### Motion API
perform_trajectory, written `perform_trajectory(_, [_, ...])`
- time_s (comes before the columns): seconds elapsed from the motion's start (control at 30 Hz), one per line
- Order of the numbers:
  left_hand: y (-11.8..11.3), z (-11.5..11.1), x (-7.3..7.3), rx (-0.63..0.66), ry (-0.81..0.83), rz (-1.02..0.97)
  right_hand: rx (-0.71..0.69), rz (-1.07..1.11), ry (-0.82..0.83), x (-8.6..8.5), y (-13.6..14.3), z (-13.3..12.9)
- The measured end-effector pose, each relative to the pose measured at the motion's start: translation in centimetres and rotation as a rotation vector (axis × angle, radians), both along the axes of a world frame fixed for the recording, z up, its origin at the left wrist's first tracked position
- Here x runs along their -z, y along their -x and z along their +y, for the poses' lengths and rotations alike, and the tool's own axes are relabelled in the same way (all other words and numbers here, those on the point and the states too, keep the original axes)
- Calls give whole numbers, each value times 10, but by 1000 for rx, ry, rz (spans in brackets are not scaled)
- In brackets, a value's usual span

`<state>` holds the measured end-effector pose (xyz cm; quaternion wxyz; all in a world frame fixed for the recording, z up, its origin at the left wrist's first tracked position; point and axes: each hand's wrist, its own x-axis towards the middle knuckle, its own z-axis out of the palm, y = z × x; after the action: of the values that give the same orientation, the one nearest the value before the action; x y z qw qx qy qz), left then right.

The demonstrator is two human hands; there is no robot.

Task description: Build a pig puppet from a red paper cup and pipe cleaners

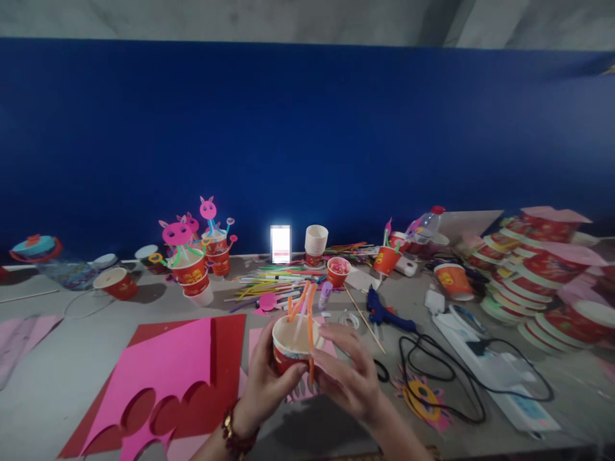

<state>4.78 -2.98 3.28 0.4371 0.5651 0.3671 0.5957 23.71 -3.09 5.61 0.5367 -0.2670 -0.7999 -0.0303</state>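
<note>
In the middle of the head view my left hand [269, 368] is wrapped round a red paper cup [284, 363], with its open mouth tilted up toward me. Orange drinking straws [311, 320] and a pale one [300, 320] stand up out of the cup. At the cup's right side my right hand [353, 374] closes its fingers on an orange straw that runs down over the rim. Its fingertips sit close to the cup wall; whether they also press on the cup I cannot tell.
Pink card [177, 358] with round cut-outs lies on red card [230, 371] at left. Behind stand cups with pink paper figures [177, 234] and loose straws [283, 275]. At right are a blue glue gun [384, 314], a power strip [490, 365], black cable and stacked cups [528, 275].
</note>
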Motion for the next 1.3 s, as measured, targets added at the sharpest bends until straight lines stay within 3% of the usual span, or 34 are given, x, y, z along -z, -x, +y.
perform_trajectory(0.47, [-1,-3,-3,-18,11,-36,32,-2,-137,-12,7,-6])
perform_trajectory(0.73, [-2,-3,0,-17,-4,-67,-23,3,-77,-12,3,-7])
perform_trajectory(0.93, [-1,-2,-1,-34,-7,-91,-54,29,-135,-12,4,-6])
perform_trajectory(1.3, [-1,-1,-1,-41,-54,-20,-49,14,-87,-11,2,-5])
